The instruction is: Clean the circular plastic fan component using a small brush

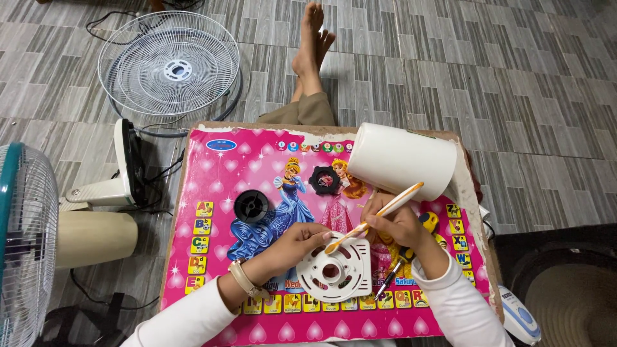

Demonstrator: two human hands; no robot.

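Two hands work over a white round motor cover plate (334, 268) lying flat near the front of a pink children's picture table (212, 193): the left hand (297, 246) has its fingers curled onto the plate's left rim, while the right hand (395, 226) is closed around an orange-and-white brush (376, 217). The brush's long axis runs diagonally, handle up to the far right, bristles down-left at the plate's centre. A white cylindrical housing (402, 159) lies on the table's far right, above grey plank flooring (527, 83) where a white fan grille (168, 67) rests far left.
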